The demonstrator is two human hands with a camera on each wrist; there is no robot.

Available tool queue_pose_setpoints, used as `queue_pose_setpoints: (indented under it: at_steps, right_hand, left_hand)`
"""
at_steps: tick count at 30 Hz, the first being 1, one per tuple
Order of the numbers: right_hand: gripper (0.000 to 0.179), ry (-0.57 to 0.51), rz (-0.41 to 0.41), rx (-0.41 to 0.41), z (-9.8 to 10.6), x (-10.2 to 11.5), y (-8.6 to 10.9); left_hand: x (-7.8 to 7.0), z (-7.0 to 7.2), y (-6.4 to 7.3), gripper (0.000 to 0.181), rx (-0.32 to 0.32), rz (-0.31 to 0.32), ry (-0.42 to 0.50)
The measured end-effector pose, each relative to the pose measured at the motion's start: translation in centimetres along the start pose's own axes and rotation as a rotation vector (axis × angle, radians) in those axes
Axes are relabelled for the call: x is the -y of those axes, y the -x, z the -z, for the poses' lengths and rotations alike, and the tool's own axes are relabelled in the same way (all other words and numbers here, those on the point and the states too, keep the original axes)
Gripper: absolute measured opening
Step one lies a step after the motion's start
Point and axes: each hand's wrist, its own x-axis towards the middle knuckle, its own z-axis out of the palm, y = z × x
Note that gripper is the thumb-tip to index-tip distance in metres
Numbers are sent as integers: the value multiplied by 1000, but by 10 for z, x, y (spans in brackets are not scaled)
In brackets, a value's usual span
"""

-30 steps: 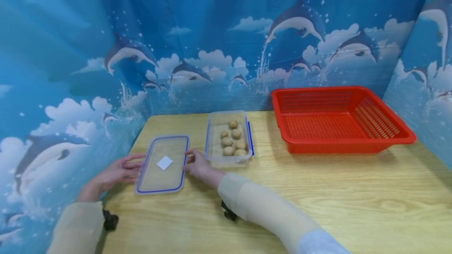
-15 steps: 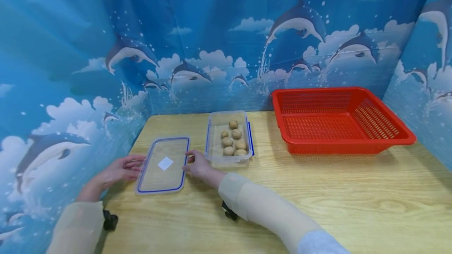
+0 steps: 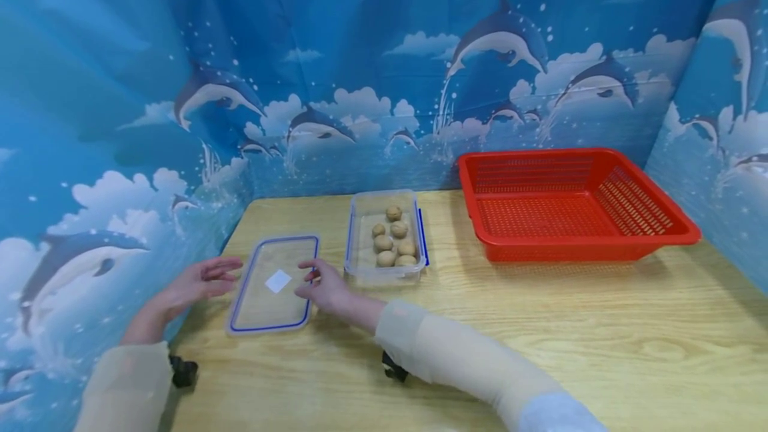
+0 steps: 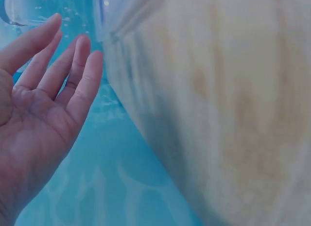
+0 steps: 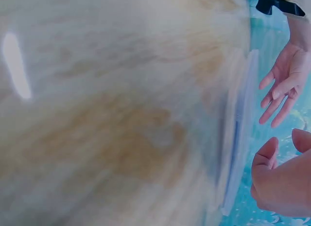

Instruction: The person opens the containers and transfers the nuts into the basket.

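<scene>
In the head view a clear rectangular lid [image 3: 262, 305] with a blue seal and a white square label [image 3: 278, 281] lies on the table at the left. Beside its left edge is my left hand [image 3: 201, 281], fingers extended and apart from the lid; the left wrist view shows its palm [image 4: 41, 124] holding nothing. My right hand [image 3: 326, 289] hovers over the lid's right edge, thumb and fingers spread with a gap between them. Just beyond it stands a clear plastic container [image 3: 362, 245], uncovered, with several walnuts [image 3: 384, 243] inside.
A large red slotted basket [image 3: 576, 245] stands at the back right of the wooden table [image 3: 540, 312]. A dolphin-print curtain [image 3: 360, 52] borders the table at the back and sides. A blue latch flap [image 3: 423, 235] hangs on the container's right side.
Both hands have come off the lid's edges: the left drew back a little to the left, and the right lifted and shifted slightly over the lid. The lid stays in place.
</scene>
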Motion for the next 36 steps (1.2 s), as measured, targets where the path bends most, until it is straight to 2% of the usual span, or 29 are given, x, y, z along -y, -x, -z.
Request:
queue_pose_setpoints:
  at_steps: [6, 13, 20, 28, 32, 36]
  right_hand:
    - [45, -39, 34, 47, 15, 17, 1]
    - [42, -38, 102, 67, 52, 34, 5]
    - [46, -40, 133, 84, 98, 47, 11]
    - [45, 37, 174, 37, 149, 52, 13]
    - [44, 101, 188, 15, 171, 52, 17]
    - [45, 165, 224, 27, 192, 49, 19]
  left_hand:
    - [-19, 0, -5, 60, -14, -53, 3]
    - [-40, -7, -19, 59, -47, -95, -14]
    - [-62, -21, -37, 59, -60, -191, 86]
    - [-87, -40, -62, 55, -99, -246, 184]
    - [-97, -51, -76, 56, -92, -267, 198]
    - [-105, -62, -89, 57, -83, -277, 220]
